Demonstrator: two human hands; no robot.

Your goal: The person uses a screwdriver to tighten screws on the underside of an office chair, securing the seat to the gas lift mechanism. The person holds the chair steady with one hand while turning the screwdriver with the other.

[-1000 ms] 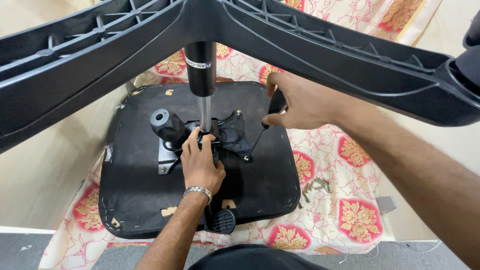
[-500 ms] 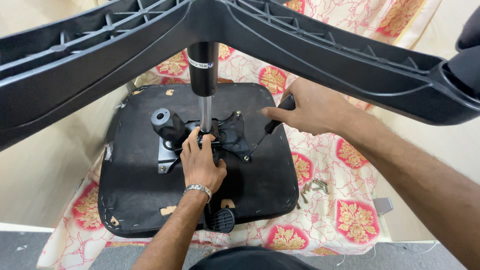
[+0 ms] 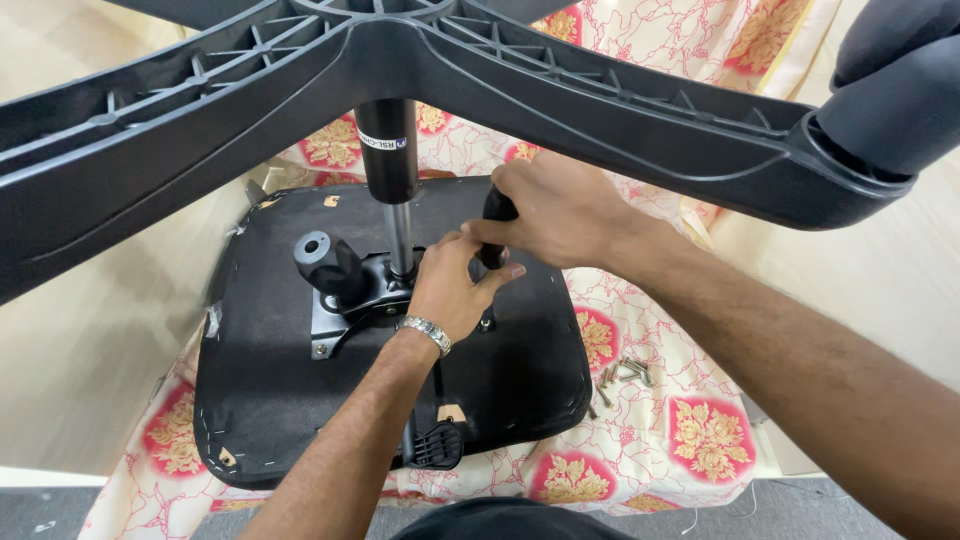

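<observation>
An office chair lies upside down, its black seat underside (image 3: 270, 400) facing up. A black metal mechanism plate (image 3: 345, 300) with a round knob (image 3: 322, 258) is bolted at its middle, and the gas cylinder (image 3: 388, 150) rises from it to the star base (image 3: 560, 95). My right hand (image 3: 555, 210) is closed around the black handle of a screwdriver (image 3: 495, 228) held upright over the plate's right side. My left hand (image 3: 450, 285) rests on the plate just below it, fingertips touching the tool's shaft. The tip is hidden.
The seat rests on a cream cloth with red and gold flowers (image 3: 700, 440). Several loose screws (image 3: 622, 374) lie on the cloth right of the seat. A caster wheel (image 3: 895, 80) hangs at the top right. A black lever paddle (image 3: 438, 445) sticks out near the seat's front edge.
My right hand has moved left and in with the screwdriver, from a tilted hold to upright above the plate. My left hand has shifted right to meet it.
</observation>
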